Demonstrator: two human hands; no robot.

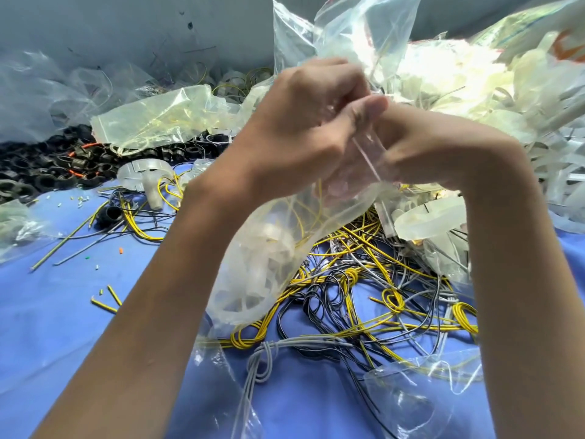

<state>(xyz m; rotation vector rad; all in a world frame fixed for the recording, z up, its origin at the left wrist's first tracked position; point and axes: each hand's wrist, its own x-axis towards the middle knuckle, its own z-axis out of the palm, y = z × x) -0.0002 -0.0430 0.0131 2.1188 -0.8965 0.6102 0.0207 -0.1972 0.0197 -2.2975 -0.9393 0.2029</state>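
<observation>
Bag: clear zip bag (269, 255) held up in front of me above the blue cloth (79, 312), its mouth caught between both hands and its body hanging down and to the left; pale plastic parts and a loop of yellow wire show through it
Left hand: my left hand (304, 131) has its fingers curled and pinches the bag's top edge, the thumb lying along the strip
Right hand: my right hand (424, 147) grips the same edge, fingers curled, touching the left
In the way: my forearms and the hanging bag hide the middle of the wire tangle (364, 289), which lies on the cloth right under the bag in yellow, black and grey
Near me: a knotted grey wire bundle (266, 353) and an empty clear bag (421, 391) lying over the wires at lower right
Left side: black rings (47, 166) heaped along the far edge, a yellowish bag (158, 118) resting on them, a white plastic part (148, 175) just beside them, short wire offcuts scattered on the cloth
Right side: a heap of bags and pale parts (459, 74), too bright and blurred to tell apart
</observation>
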